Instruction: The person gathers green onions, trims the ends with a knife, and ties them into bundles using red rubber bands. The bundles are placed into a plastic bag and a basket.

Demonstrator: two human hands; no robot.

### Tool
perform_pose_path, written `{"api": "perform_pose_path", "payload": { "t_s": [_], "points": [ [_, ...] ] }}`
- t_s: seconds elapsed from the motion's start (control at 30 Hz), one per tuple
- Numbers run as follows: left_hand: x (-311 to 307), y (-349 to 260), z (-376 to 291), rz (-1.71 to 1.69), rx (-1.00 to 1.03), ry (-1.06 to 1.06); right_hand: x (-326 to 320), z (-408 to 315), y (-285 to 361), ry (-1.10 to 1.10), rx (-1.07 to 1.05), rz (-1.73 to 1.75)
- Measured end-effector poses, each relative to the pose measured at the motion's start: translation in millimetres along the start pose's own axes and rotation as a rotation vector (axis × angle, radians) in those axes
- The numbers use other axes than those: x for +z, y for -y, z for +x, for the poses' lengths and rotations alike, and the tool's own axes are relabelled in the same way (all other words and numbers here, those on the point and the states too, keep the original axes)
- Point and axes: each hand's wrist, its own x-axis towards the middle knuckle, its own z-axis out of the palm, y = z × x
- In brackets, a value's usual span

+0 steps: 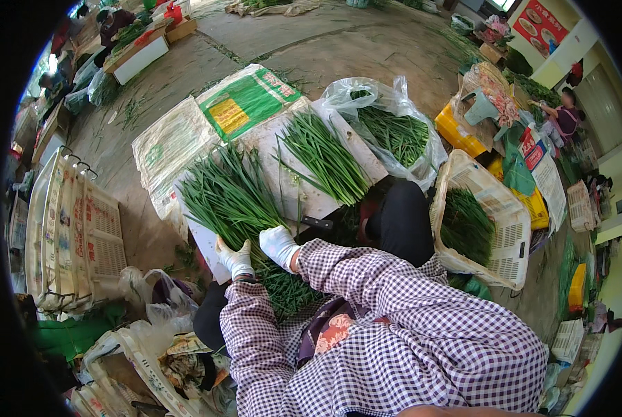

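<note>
A large bunch of long green leaves, which look like garlic chives (227,198), lies on a white board with its tips pointing away from me. My left hand (236,260), in a white glove, spans the stem end with thumb and fingers on either side. Beside it, my gloved right hand (279,247) is curled at the right edge of the same stems; whether any are inside the fist is hidden. A black-handled knife (317,222) rests just right of that hand. Another neat bunch of chives (326,156) lies farther right on the board (269,151). More greens (287,289) rest on my lap.
An open plastic bag (431,140) of greens stands beyond the board. Right of my knee, a white crate (511,247) holds chives. Stacked crates (100,229) stand left. Printed woven sacks (180,135) lie under the board. A person (569,117) sits at far right; others are upper left.
</note>
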Motion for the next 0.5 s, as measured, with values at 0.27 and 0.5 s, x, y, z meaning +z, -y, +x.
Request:
{"api": "perform_pose_path", "payload": {
  "t_s": [0.27, 0.5],
  "points": [
    [6, 15, 3, -0.096, 0.184, -0.045, -1, -5, -5, -0.098, 0.014, 0.081],
    [4, 6, -2, -0.077, 0.035, -0.034, -11, -25, -45, 0.024, 0.126, 0.51]
  ]
}}
